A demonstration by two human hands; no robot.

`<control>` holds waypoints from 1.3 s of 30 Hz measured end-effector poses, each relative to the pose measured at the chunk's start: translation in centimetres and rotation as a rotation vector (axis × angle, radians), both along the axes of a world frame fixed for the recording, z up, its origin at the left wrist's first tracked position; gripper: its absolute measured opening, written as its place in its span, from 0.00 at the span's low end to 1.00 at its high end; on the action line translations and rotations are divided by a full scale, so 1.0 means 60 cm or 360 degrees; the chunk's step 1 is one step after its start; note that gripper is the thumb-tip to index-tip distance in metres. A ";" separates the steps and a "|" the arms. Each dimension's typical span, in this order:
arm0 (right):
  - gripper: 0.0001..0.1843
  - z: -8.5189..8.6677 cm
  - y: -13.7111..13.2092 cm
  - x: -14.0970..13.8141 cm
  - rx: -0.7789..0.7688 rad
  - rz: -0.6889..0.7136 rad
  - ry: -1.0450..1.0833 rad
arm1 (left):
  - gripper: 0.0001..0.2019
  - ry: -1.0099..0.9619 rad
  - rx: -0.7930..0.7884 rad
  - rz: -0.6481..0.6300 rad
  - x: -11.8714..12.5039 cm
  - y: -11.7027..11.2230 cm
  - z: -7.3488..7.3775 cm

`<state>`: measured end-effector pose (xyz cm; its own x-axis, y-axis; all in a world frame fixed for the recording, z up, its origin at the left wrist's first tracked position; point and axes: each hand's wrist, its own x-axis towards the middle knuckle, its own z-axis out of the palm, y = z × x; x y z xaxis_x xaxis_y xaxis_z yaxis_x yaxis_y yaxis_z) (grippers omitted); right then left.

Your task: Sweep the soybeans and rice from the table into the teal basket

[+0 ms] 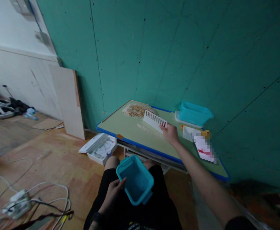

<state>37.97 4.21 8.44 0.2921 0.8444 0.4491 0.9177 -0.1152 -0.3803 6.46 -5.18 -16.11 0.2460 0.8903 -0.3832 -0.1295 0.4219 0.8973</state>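
Note:
My left hand grips the rim of an empty teal plastic container that rests on my lap, below the table's near edge. My right hand reaches out over the small green table with its blue rim. Its fingers are closed on one end of a white slotted plastic piece, which stands on edge on the tabletop. Just beyond that piece lies a pile of tan grains near the far left corner. A faint trail of grains runs along the tabletop in front of the white piece.
A second teal container sits on a white lid at the table's far right, with papers nearer. A green wall stands behind. On the wooden floor lie an open white box, cables with a power strip, and a leaning board.

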 end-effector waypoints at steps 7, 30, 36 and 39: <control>0.16 0.001 0.020 -0.002 0.0015 0.0120 0.0027 | 0.30 -0.0046 -0.0027 0.0010 0.000 -0.001 -0.001; 0.13 0.002 0.053 -0.014 0.0036 0.0423 0.0299 | 0.32 0.0004 -0.0010 0.0003 0.000 0.001 0.003; 0.11 -0.005 0.028 -0.025 0.0036 0.0471 0.0289 | 0.30 -0.0066 -0.0030 -0.0005 0.000 -0.001 -0.003; 0.10 -0.005 0.015 -0.038 0.0053 0.0506 0.0287 | 0.29 -0.0050 0.0015 0.0008 -0.001 0.001 -0.006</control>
<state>35.68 5.08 8.14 0.0945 0.8916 0.4428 0.8235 0.1799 -0.5381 6.39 -5.15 -16.48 0.2532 0.8953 -0.3666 -0.1601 0.4125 0.8968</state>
